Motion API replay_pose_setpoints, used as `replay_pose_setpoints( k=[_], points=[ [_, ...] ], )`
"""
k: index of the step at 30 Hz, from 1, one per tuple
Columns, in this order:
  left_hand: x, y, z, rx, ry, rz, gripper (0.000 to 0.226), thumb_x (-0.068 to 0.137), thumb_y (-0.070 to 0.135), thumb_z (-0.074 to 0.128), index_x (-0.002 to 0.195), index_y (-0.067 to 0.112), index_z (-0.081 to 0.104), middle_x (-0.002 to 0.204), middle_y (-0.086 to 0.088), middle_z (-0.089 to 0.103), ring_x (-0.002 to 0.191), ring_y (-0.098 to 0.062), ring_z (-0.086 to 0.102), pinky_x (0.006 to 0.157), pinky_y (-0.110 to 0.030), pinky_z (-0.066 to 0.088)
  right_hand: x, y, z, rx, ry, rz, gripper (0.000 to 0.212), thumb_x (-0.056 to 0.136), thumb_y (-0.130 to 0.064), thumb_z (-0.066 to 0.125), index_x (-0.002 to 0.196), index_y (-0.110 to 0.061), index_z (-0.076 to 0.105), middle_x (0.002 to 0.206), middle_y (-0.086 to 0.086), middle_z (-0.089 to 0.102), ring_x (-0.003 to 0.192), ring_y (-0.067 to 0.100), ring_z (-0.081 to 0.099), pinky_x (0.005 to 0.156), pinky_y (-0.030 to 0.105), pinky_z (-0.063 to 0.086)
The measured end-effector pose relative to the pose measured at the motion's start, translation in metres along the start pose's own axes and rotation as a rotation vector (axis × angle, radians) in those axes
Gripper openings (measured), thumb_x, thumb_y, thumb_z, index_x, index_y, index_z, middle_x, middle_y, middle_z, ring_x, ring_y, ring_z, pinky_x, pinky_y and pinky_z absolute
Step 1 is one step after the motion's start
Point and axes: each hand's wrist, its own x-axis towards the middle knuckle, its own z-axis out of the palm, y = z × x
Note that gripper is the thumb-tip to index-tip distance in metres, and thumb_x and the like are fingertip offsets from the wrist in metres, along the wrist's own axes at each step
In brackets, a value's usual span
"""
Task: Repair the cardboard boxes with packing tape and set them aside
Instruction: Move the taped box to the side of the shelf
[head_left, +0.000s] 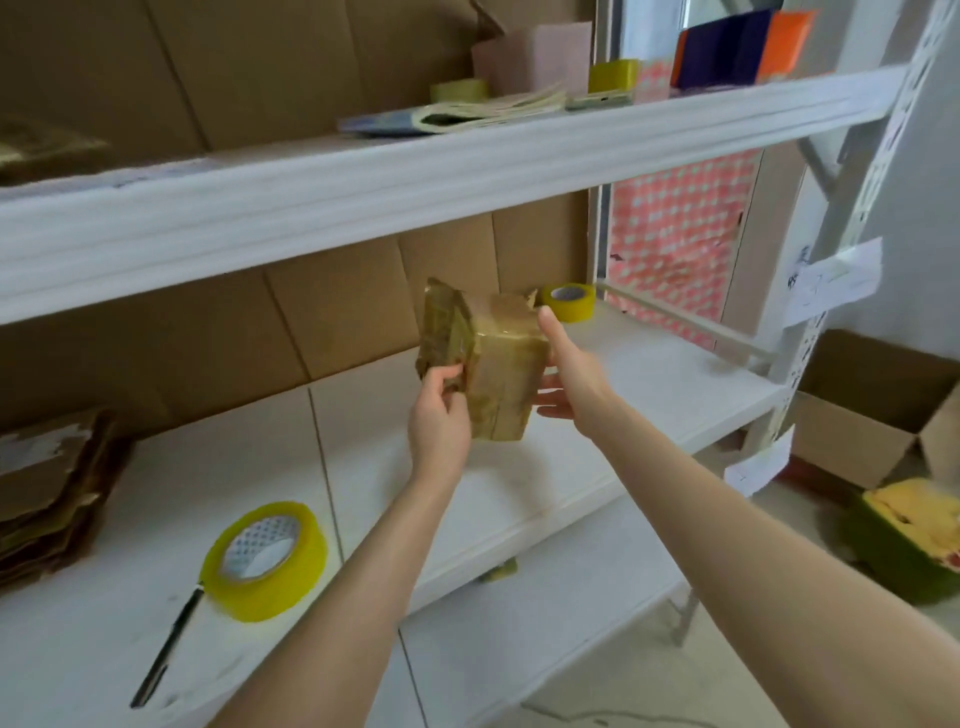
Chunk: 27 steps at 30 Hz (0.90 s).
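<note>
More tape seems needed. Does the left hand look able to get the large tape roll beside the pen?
Not yet, probably: the left hand grips the cardboard box. Nothing lies between it and the tape roll, so letting go should suffice.

I hold the small taped cardboard box (501, 364) between my left hand (439, 415) and right hand (569, 374), above the white shelf board (597, 457). A large yellow tape roll (265, 561) lies there front-left, a smaller tape roll (570, 301) behind the box.
</note>
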Motion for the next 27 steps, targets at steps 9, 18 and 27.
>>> replay_pose_setpoints(
  k=[9,18,27],
  points=[
    [0.105,0.011,0.136,-0.106,-0.096,-0.101,0.058,0.08,0.06,0.051,0.125,0.023,0.058,0.12,-0.003,0.061,0.11,-0.021,0.058,0.095,-0.037,0.047,0.138,-0.007,-0.072,0.031,0.094,-0.153,0.015,0.089,-0.029,0.065,0.09,-0.017,0.055,0.083,-0.002,0.059,0.073,0.014,0.057,0.07,0.022,0.051],
    [0.154,-0.014,0.265,0.203,-0.156,-0.088,0.05,0.089,0.026,0.06,0.138,0.026,0.047,0.129,0.0,0.059,0.115,-0.025,0.055,0.096,-0.041,0.047,0.239,0.007,-0.144,-0.491,0.323,-0.187,0.027,0.086,-0.018,0.059,0.114,-0.018,0.06,0.109,-0.001,0.065,0.091,0.021,0.062,0.075,0.033,0.048],
    [0.163,-0.03,0.332,0.116,-0.165,-0.386,0.036,0.095,0.032,0.05,0.129,0.023,0.056,0.124,0.0,0.06,0.115,-0.025,0.055,0.098,-0.038,0.046,0.286,0.031,-0.168,-0.674,0.015,-0.15,0.033,0.089,-0.014,0.05,0.12,-0.009,0.06,0.113,0.014,0.064,0.101,0.033,0.06,0.082,0.038,0.052]
  ],
)
